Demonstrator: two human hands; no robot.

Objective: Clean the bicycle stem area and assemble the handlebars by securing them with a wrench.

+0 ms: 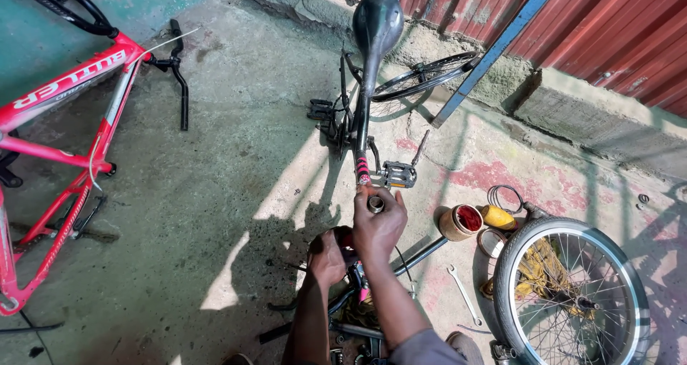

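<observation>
Right hand (378, 225) pinches a small metal ring (375, 205) at the upturned bicycle frame's (362, 125) tube end; left hand (328, 256) clasps the frame lower down. Likely rigid, light, greasy: grip its rim. Grease tin (461, 222) nearby.

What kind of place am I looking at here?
Probably an outdoor bicycle repair spot. A red bicycle frame lies on the bare concrete floor, a loose spoked wheel and a silver spanner sit nearby, and an open tin of red grease stands ready.
</observation>
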